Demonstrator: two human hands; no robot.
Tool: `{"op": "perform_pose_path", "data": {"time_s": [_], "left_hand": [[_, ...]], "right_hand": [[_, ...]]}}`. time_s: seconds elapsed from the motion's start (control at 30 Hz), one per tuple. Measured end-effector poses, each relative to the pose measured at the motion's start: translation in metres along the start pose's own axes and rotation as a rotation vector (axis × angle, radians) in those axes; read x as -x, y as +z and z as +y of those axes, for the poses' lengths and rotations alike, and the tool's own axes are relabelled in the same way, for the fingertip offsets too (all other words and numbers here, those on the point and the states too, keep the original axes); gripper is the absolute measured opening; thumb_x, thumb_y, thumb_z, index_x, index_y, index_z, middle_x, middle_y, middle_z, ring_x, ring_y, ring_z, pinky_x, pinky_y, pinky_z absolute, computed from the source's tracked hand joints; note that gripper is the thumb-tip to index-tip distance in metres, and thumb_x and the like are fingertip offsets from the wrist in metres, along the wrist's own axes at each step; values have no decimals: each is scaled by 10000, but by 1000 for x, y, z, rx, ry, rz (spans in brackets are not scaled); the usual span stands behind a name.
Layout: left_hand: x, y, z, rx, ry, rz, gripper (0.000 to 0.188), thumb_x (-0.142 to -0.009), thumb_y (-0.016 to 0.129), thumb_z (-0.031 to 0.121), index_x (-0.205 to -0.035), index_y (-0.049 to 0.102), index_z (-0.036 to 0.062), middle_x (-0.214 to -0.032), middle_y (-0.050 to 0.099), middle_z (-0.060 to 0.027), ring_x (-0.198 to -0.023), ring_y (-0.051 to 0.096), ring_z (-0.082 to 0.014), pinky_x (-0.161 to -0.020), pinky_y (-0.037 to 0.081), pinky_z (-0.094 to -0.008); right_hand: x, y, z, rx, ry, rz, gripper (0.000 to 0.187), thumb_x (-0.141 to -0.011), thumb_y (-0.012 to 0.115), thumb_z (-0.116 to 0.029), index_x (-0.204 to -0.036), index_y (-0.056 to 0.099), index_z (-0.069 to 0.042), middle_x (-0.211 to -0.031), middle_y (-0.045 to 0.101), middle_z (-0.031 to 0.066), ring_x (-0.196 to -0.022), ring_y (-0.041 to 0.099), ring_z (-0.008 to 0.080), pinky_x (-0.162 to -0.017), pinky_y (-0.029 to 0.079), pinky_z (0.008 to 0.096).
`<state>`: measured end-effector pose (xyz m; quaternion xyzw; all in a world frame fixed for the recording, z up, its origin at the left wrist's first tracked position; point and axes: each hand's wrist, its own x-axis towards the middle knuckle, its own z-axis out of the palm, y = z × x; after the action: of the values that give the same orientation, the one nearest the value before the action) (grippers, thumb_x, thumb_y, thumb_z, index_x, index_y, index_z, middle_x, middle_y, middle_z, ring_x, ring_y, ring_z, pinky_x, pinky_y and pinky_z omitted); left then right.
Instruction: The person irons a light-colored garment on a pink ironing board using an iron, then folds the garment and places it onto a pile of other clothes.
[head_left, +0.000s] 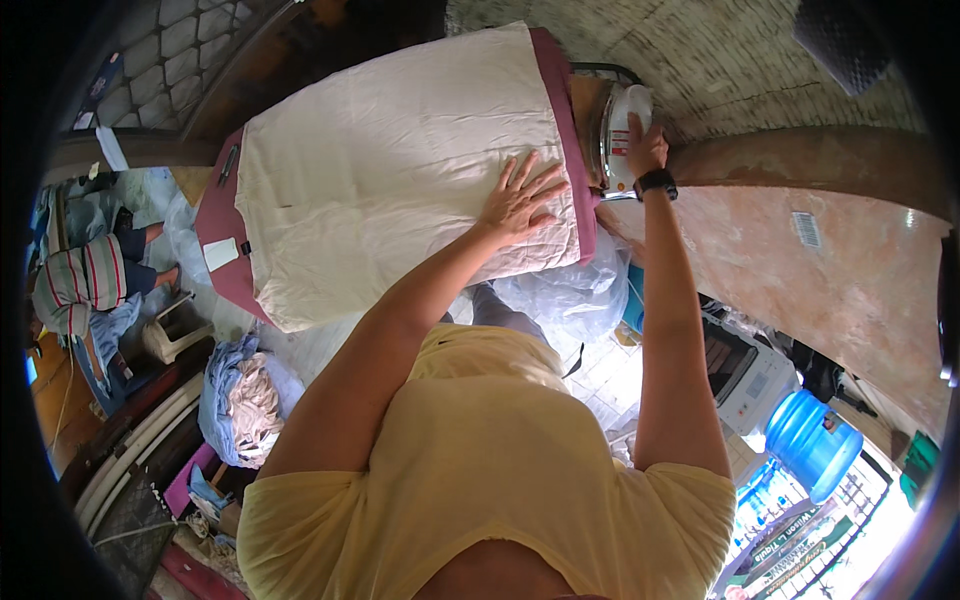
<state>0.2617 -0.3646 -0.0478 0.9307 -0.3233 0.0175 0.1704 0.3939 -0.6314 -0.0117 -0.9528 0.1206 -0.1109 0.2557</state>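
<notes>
Wearing a yellow shirt [490, 430], reaches forward with both bare forearms. Rests the left hand [520, 207] palm down, with fingers spread wide, on a broad cream cloth [390, 150], just in from its right edge. Has that cloth directly beneath the fingertips, and much more of it stretching away to the left, lightly creased. Sets the right hand [648, 152], with a black watch [655, 183] at the wrist, on a rounded white-and-silver appliance [619, 143] with red markings, just beyond the right end of a maroon-covered board [219, 215]. Impossible to make out a firm grip there from a light touch. At the board's left end, a white card [220, 253] and a slim dark tool [229, 165]. Lower down, a clear plastic bag [580, 295] and a heap of blue and beige fabric [245, 400]. Farther off, on the right, a blue water jug [815, 445]; on the left, another person [100, 275] in a striped top.
</notes>
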Motion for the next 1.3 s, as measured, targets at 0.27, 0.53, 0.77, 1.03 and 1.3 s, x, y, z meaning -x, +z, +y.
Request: {"op": "perform_pose_path", "data": {"time_s": [0.27,0.53,0.77,1.03,1.3], "left_hand": [[64,-51,-15,611,-137,426,255,-913,619,77,-1166,620,105,-1209,622,-78,-1170,561,-281,-1006,441,-383],[259,-102,-137,123,-939,879,197,-865,593,-15,-1056,589,29,-994,537,-143,-879,547,-284,-786,466,-377],[384,-95,-226,-161,-1149,628,286,-783,738,182,-1006,602,66,-988,579,-168,-915,552,-378,-797,444,-482],[331,-131,-190,-214,-1057,537,212,-810,681,90,-977,558,47,-992,562,-165,-920,558,-394,-759,457,-496],[349,-107,-214,-19,-1201,573,226,-810,667,53,-991,533,30,-961,562,-188,-909,564,-390,-774,457,-476]], "right_hand": [[22,-69,-116,-83,-55,-363,681,-715,687,-695,-918,720,-46,-707,688,132,-655,694,268,-591,550,385],[90,-21,-117,128,-898,-356,679,-677,674,-737,-930,725,-110,-773,702,160,-711,697,350,-621,566,447],[89,-8,-133,-46,-932,-520,643,-674,724,-676,-827,692,-52,-651,662,159,-604,673,347,-565,542,439],[98,-18,-152,20,-791,-500,614,-671,767,-613,-811,680,-22,-649,663,179,-596,675,330,-564,547,422],[95,-12,-143,101,-901,-451,632,-671,751,-635,-815,689,-23,-630,653,178,-597,675,316,-563,547,427]]}}
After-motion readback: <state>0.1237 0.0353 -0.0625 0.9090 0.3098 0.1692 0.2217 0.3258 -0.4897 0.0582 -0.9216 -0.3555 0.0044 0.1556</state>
